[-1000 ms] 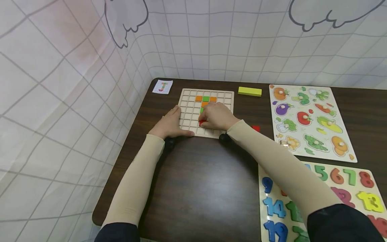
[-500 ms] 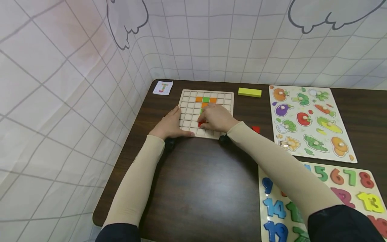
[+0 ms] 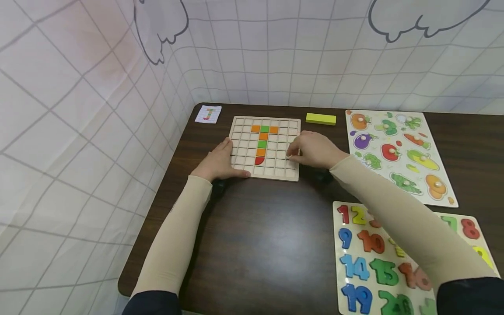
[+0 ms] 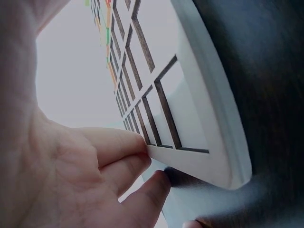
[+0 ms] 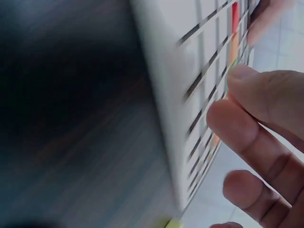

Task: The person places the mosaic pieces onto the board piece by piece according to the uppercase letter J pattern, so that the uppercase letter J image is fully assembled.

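A white gridded board (image 3: 281, 169) lies on the dark table. Orange and green square tiles form a short bar across its upper part, with a column running down from the bar. At the column's foot sits a red piece (image 3: 259, 161) with a rounded lower edge. My left hand (image 3: 220, 162) rests against the board's left side, fingers along the edge and thumb at the near left corner. Over the board's right edge is my right hand (image 3: 316, 150), fingers loosely bent. In the right wrist view nothing shows between its thumb (image 5: 263, 88) and fingers.
A small card (image 3: 208, 114) with a coloured J lies at the far left. Behind the board's right corner is a yellow bar (image 3: 320, 119). A vegetable puzzle board (image 3: 374, 144) and a number puzzle board (image 3: 332, 302) lie on the right, the latter partly under my right forearm.
My right hand has lifted off the red piece and moved right to the board's edge, uncovering the tile column. The left hand stays put. A red piece right of the board is now hidden.
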### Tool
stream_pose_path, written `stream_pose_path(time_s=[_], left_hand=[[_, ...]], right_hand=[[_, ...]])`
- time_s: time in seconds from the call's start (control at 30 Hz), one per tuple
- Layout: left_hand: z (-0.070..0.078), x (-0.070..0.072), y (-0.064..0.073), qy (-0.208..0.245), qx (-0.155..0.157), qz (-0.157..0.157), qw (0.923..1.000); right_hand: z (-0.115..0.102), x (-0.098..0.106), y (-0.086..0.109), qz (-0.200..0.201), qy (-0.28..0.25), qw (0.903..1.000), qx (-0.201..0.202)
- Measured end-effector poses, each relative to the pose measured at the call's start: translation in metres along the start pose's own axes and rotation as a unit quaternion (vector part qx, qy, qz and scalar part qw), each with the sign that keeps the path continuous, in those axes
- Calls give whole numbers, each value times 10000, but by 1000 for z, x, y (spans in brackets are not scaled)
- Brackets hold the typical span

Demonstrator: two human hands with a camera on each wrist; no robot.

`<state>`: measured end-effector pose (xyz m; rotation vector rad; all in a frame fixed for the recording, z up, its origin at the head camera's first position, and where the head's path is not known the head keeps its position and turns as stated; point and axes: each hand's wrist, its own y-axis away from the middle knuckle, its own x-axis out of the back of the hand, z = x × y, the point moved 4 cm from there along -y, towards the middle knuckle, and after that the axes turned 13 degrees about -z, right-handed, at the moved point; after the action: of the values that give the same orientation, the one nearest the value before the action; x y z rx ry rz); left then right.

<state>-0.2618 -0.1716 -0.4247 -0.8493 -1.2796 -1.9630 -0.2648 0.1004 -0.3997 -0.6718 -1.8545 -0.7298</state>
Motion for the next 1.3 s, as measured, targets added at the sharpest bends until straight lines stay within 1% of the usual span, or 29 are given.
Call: stream_pose_path(time_s=[0.13, 0.3, 0.5, 0.63, 0.77, 1.0, 1.13, 1.3], left_hand=[[-2, 0, 1, 36, 31, 33, 10000], [-5, 0, 2, -7, 83, 84, 9999], [-7, 1, 3, -25, 78, 66, 9999], [-7, 1, 3, -24, 70, 76, 9999], [-7, 0, 4, 4, 43, 100, 9999], [-6, -1, 4, 30, 17, 109, 9999], [-5, -1, 2, 26, 34, 103, 9999], [0, -2, -1, 78, -21, 85, 9999]], right_hand=[[20, -3, 20, -112, 35, 9998, -190], [38, -6, 39, -350, 75, 9987, -358], [50, -6, 57, -495, 184, 9975, -463], [55, -8, 64, -532, 262, 9969, -525], [58, -9, 68, -540, 328, 9964, -568], [54, -9, 70, -531, 293, 9968, -528], [52, -9, 67, -437, 232, 9975, -510], [41, -8, 58, -282, 118, 9987, -408]])
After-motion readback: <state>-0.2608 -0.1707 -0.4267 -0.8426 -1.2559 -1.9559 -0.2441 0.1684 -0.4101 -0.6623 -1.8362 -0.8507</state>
